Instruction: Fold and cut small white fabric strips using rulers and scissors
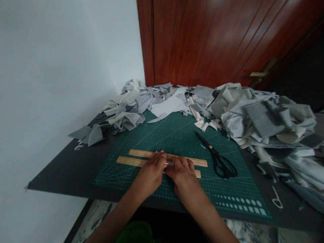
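Observation:
Two wooden rulers (140, 153) lie roughly parallel across a green cutting mat (167, 131). Over their middle, my left hand (152, 173) and my right hand (183, 173) meet with fingers bent and pressed together. A small pale bit (166, 164) shows between my fingertips; its kind is too blurred to make out. My hands hide the rulers' middle parts. To the right of my right hand rests a pair of black-handled scissors (220, 162), its blades pointing away to the upper left.
Grey and white fabric scraps (164, 108) line the back of the black table (83, 172). A taller fabric heap (263, 118) covers the right side. A white wall (76, 60) stands at left, a brown wooden door (202, 44) behind. Loose threads (277, 197) lie near the right edge.

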Demonstrator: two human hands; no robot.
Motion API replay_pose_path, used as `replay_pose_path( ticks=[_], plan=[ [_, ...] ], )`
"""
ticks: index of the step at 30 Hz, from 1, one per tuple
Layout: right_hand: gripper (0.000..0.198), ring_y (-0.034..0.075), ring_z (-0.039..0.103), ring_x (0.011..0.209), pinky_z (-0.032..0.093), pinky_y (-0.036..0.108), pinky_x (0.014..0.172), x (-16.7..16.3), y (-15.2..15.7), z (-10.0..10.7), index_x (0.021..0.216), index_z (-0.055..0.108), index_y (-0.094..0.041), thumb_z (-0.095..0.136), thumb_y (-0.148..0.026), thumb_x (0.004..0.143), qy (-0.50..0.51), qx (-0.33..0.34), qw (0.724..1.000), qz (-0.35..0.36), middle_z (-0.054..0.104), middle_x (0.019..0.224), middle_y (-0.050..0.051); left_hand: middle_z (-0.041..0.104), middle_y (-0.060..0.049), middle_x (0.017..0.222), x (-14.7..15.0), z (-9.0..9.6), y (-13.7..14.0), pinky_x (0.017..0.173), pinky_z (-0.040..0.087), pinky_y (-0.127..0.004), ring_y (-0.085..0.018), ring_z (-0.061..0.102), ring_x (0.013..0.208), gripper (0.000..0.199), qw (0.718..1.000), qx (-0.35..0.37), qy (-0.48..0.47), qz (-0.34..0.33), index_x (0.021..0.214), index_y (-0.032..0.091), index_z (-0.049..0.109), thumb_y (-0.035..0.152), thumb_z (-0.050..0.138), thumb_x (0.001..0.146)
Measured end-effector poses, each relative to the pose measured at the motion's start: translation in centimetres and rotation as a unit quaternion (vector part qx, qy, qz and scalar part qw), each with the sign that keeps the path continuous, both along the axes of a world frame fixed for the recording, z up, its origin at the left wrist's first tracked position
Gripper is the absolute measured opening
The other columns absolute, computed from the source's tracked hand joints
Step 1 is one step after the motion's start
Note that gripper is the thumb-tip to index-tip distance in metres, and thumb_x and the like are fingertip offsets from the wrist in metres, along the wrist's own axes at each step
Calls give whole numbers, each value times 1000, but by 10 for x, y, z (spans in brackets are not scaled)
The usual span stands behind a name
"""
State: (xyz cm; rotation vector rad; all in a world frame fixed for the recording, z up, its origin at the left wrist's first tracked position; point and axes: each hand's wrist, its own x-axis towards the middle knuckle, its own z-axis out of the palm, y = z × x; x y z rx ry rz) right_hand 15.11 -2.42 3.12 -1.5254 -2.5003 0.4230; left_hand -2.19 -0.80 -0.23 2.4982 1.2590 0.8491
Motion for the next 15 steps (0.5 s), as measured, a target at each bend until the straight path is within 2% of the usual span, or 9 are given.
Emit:
replay_pose_path(
  ticks=[5, 9, 15],
  plan=[
    [46, 35, 46, 138, 28, 57, 114, -10, -4, -8, 138, 65, -34, 46, -14, 101, -23, 32, 999, -35, 56, 151, 10, 68, -15, 132, 1, 5, 0, 114, 48, -52, -26, 59, 134, 38, 1000, -4, -26, -8, 125, 18, 54, 1, 40, 94],
    [48, 35, 47, 141, 28, 59, 117, -15, -3, 0, 138, 64, -29, 45, -9, 100, -45, -1, 998, -43, 57, 151, 11, 67, -13, 134, 1, 4, 0, 116, 47, -51, -24, 58, 135, 42, 999, -14, -26, -12, 129, 19, 53, 0, 40, 94],
    [46, 34, 45, 145, 36, 54, 118, -15, -2, 11, 139, 65, -22, 43, -8, 101, -52, -33, 998, -28, 53, 155, 13, 61, -16, 143, -1, 1, -2, 114, 49, -52, -29, 49, 143, 29, 998, 61, 3, 4, 124, 17, 56, 9, 39, 102]
  ],
)
